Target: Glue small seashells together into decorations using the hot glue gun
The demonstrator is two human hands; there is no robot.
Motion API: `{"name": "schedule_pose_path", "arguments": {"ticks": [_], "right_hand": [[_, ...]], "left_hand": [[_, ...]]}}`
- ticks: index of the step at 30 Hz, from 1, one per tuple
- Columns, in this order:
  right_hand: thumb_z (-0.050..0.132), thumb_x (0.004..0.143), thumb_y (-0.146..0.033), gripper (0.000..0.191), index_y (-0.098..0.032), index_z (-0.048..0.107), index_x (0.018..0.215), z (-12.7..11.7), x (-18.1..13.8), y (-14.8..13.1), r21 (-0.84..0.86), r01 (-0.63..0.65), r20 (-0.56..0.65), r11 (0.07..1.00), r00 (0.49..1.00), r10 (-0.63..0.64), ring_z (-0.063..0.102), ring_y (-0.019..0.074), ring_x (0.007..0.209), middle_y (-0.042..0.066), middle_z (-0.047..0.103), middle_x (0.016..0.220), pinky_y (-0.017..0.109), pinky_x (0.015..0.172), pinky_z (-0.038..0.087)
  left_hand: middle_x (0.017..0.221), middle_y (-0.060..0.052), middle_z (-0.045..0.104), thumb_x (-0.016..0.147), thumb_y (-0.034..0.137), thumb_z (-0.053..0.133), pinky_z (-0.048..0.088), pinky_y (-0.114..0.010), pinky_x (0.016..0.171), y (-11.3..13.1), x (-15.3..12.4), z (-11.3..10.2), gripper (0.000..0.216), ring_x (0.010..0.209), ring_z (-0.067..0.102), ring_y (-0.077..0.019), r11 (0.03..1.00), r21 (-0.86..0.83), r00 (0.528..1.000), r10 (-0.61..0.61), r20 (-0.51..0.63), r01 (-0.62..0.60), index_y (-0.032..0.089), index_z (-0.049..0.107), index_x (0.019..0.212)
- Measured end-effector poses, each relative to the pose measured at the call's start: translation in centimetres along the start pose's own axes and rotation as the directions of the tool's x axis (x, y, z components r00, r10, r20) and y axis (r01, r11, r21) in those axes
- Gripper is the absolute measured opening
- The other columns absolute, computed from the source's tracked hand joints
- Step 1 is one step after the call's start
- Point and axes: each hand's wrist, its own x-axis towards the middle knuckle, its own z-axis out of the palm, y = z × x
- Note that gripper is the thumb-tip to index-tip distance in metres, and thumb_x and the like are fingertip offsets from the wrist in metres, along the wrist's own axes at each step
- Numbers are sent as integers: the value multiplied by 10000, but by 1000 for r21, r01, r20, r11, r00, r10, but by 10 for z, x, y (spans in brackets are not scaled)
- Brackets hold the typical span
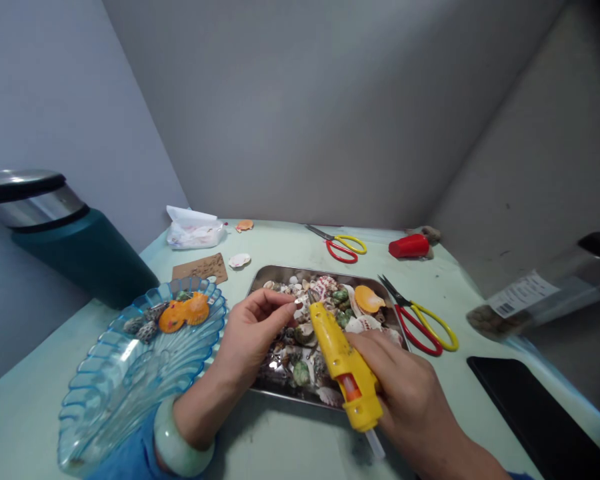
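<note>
Container one: a rectangular silver metal tray [290,399] at the middle of the pale green tabletop [265,450]. Contents, mixed and closely heaped: small white shells, green mottled shells [301,373], ribbed pale shells and, at the right, one broad orange scallop shell [369,299].

Container two: a clear blue plastic dish with a scalloped rim [135,390], left of the tray. Contents, grouped at the far end: joined orange scallop shells [184,313] and rough dark-grey shells [147,325].

Container three: a clear plastic container with a black top and white label [577,283], far right, blurred; brownish pieces lie inside, of a kind we cannot tell.

Hands: our right hand [405,383] is closed around a yellow hot-glue gun [340,360], nozzle over the tray, a translucent glue stick [375,444] projecting from its rear. Our left hand [257,327] has thumb and forefinger drawn together over the tray, near the nozzle; we cannot tell whether they grip a small shell.

Also listed: two pairs of red-and-yellow-handled scissors, one behind the tray [341,247], one at its right [425,327]; a teal bottle with steel top [87,257], behind the dish.
</note>
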Motion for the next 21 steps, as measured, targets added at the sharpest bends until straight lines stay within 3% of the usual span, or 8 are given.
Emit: {"name": "schedule_pose_path", "arguments": {"ticks": [8, 17, 21], "right_hand": [[563, 846, -211, 228, -164, 588, 1067, -2, 4, -3, 90, 53, 46, 995, 997, -57, 601, 214, 693, 82, 639, 838, 317, 573, 478], [523, 825, -140, 254, -176, 593, 1067, -1, 1, -1, 84, -21, 1, 996, 1000, 21, 605, 207, 722, 74, 646, 842, 322, 644, 497], [544, 831, -169, 228, -168, 600, 1052, -1, 4, -2, 117, -8, 42, 993, 999, 3, 604, 209, 720, 75, 647, 836, 323, 630, 494]], "left_hand": [[702, 11, 682, 687, 234, 751, 474, -177, 632, -1, 1, 2, 128, 626, 602, -79, 999, -42, 1000, -13, 0, 13, 152, 673, 746], [661, 15, 666, 710, 232, 731, 455, -171, 623, -1, 0, -1, 119, 607, 593, -75, 1000, -10, 1000, 11, 4, -11, 147, 665, 759], [665, 16, 666, 706, 225, 734, 457, -170, 620, -2, 0, -1, 115, 611, 595, -76, 1000, -21, 1000, 12, 13, -11, 148, 665, 757]]}}
